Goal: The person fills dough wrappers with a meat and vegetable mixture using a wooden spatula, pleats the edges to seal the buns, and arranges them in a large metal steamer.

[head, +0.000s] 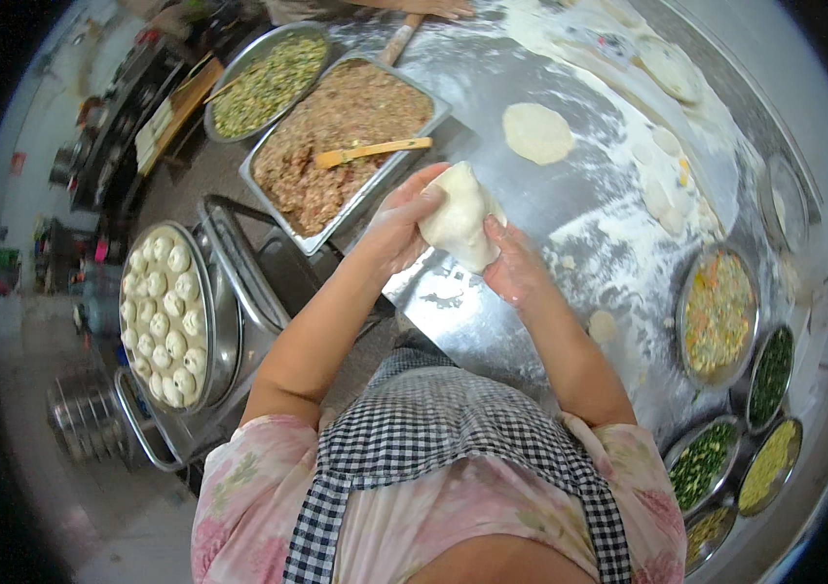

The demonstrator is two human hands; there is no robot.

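Between my two hands I hold a folded piece of white dough (460,219), raised above the front edge of the metal table. My left hand (400,212) grips its left side, thumb on top. At its lower right edge, my right hand (516,259) pinches the dough with thumb and fingers. Whether filling lies inside cannot be seen. Just left of my left hand is a rectangular metal tray (355,223) of minced filling (348,102), with a wooden spatula (373,151) lying across it. A flat round dough wrapper (538,133) rests on the floured table beyond my hands.
A steamer (203,350) of several shaped buns (174,305) stands on a metal cart at left. A bowl of chopped vegetables (271,84) sits behind the tray. Bowls of filling (720,317) line the right side. Another person's hand (446,7) is near a rolling pin (400,40) at the far edge.
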